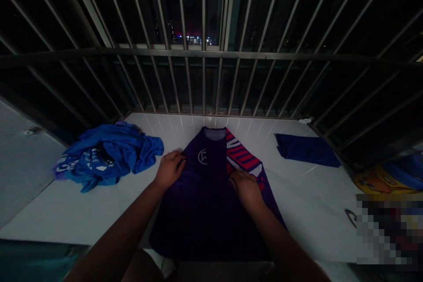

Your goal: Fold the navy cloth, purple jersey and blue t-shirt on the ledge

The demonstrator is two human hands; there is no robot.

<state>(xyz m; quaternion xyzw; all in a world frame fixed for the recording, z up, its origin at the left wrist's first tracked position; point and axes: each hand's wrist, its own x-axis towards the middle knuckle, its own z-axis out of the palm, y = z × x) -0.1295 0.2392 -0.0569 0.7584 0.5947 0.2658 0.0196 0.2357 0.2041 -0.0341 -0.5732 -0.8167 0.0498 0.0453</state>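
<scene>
A dark purple jersey [205,211] with a pale crest lies spread on a white ledge, its collar pointing away from me. Along its right side, a red, white and blue striped section [243,152] shows, folded inward at the shoulder. My left hand [171,169] is closed on the jersey's left edge near the shoulder, thumb and fingers pinching the cloth. My right hand [246,187] has its fingers curled onto the jersey beside the striped section; the fingertips are partly hidden in the dim light.
A crumpled heap of blue clothes [112,154] sits on the ledge to the left. On the right lies a folded dark blue garment [307,150], with a yellow and blue item [386,180] beyond it. Metal window bars [205,83] close off the back of the white ledge [313,220].
</scene>
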